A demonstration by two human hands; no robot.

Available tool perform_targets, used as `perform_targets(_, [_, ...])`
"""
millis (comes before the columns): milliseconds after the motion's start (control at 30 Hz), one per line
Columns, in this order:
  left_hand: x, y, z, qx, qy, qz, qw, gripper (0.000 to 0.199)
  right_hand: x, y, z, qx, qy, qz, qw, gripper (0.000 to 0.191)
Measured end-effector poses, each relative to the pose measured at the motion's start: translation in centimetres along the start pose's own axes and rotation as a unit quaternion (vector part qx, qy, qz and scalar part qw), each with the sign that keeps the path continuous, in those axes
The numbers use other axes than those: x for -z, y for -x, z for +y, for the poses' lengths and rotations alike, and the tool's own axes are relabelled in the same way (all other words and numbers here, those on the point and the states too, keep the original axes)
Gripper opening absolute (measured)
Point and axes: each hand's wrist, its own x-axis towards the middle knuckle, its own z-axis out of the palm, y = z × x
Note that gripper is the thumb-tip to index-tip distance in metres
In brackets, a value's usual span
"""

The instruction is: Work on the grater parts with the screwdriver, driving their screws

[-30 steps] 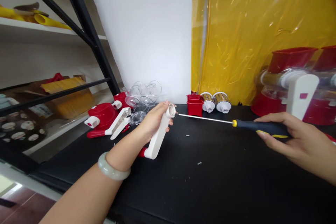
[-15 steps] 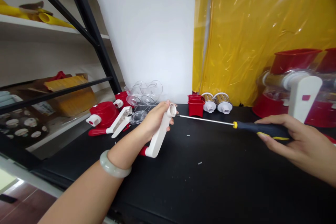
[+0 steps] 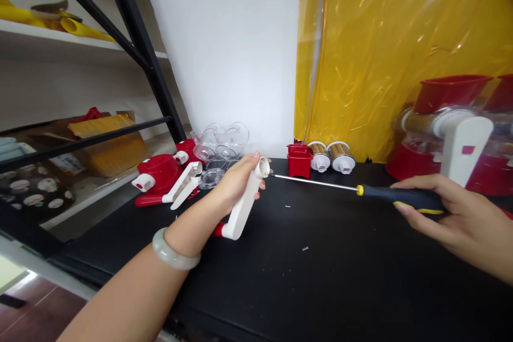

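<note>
My left hand [image 3: 236,179] is wrapped round a white crank handle [image 3: 243,208] with a round socket at its top and a red grip at its lower end. In my right hand [image 3: 452,219] is a screwdriver [image 3: 385,194] with a dark blue and yellow handle, held between thumb and fingers. Its long shaft points left, and the tip is at the side of the white socket; whether it touches a screw is too small to tell. Two small screws lie on the black table [image 3: 344,278], one screw [image 3: 305,248] nearer and one screw [image 3: 287,206] farther.
Red bases [image 3: 160,173], a second white handle [image 3: 186,184] and clear plastic parts [image 3: 220,144] stand at the left back. Red hoppers [image 3: 299,161] and grater drums [image 3: 340,157] are at the back middle. An assembled grinder [image 3: 455,96] stands at right, and a black-framed shelf [image 3: 154,85] at left.
</note>
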Motion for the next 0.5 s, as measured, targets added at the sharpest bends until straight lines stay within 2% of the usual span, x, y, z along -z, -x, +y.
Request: perform_targets(500, [0.07, -0.05, -0.11, -0.003, -0.007, 0.002, 1.0, 0.039, 0.03, -0.04, -0.26, -0.019, 0.0, -0.002, 1.0, 0.039])
